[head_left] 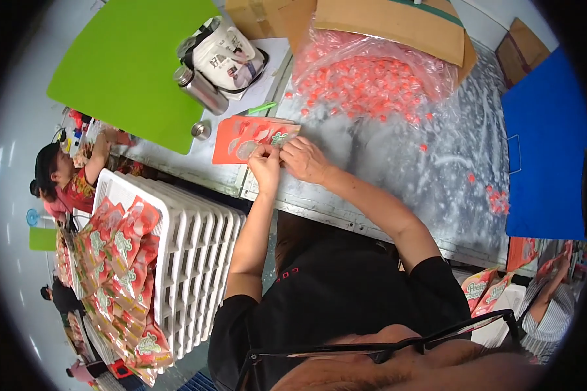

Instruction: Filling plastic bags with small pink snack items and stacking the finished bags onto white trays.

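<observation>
Flat red printed pouches (227, 142) lie in a small stack at the edge of the metal worktable, with a clear window showing on the top one. My left hand (265, 168) is closed in a pinch at the near edge of the top pouch. Close beside it, my right hand (304, 160) has its fingers bent over the pouch's right corner and seems to grip it. The fingertips of both hands almost meet, and what lies between them is partly hidden.
Small red wrapped pieces (372, 81) spill from a plastic-lined carton (391, 23) behind. A steel flask (202, 90), its cap (201, 130), a green pen (262, 107) and a white bag (225, 55) stand left. Stacked white trays (195, 260) hold filled pouches (127, 241). Blue board (548, 143) borders the right; co-workers (68, 169) sit left.
</observation>
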A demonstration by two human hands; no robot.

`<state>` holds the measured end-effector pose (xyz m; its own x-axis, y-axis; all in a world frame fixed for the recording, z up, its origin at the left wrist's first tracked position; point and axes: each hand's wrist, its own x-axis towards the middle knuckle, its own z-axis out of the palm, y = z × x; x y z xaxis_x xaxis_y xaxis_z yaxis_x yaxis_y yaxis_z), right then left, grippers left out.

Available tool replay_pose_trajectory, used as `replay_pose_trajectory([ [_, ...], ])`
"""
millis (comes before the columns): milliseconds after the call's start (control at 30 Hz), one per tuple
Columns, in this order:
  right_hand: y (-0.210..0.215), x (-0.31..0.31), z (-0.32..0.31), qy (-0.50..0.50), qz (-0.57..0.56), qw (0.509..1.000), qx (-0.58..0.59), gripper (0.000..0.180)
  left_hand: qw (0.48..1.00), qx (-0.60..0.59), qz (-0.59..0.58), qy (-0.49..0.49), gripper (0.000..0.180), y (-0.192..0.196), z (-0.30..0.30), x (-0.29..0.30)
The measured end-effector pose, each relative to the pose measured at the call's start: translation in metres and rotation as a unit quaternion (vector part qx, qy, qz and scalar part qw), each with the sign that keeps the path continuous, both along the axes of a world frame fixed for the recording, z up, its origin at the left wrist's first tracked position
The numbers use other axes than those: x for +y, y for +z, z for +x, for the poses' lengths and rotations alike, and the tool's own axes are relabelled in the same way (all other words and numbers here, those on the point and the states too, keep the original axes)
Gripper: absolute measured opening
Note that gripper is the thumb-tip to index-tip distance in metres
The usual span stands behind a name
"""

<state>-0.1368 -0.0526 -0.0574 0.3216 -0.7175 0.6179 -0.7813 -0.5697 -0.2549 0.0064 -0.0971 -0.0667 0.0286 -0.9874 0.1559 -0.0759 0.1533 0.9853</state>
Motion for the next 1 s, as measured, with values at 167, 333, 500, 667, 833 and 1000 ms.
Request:
replay_pose_trajectory([
  [167, 0.012, 0.008, 0.002, 0.012, 0.189, 0.966, -0.179, 0.022, 0.992, -0.101, -0.073, 0.02, 0.01, 0.005, 0.002, -0.002],
  [333, 0.022, 0.002, -0.011, 0.074, -0.044, 0.993, -0.079, 0.012, 0.973, -0.191, -0.129, 0.031, 0.014, 0.025, -0.002, 0.017],
  [500, 0.001, -0.003, -0.021, 0.069, -0.072, 0.994, -0.032, 0.009, 0.966, -0.196, -0.168, -0.019, 0.013, 0.027, -0.004, 0.022],
  [667, -0.03, -0.001, -0.014, 0.057, -0.134, 0.988, 0.05, 0.008, 0.912, -0.193, 0.175, -0.318, 0.009, -0.007, 0.038, -0.008],
  [833, -0.039, 0.004, -0.004, 0.084, -0.103, 0.989, 0.066, 0.009, 0.867, -0.344, 0.067, -0.354, 0.022, -0.012, 0.042, -0.016],
  [1000, -0.029, 0.009, -0.018, 0.114, 0.029, 0.991, 0.07, 0.008, 0.819, -0.497, -0.037, -0.283, 0.028, 0.022, 0.02, 0.008],
])
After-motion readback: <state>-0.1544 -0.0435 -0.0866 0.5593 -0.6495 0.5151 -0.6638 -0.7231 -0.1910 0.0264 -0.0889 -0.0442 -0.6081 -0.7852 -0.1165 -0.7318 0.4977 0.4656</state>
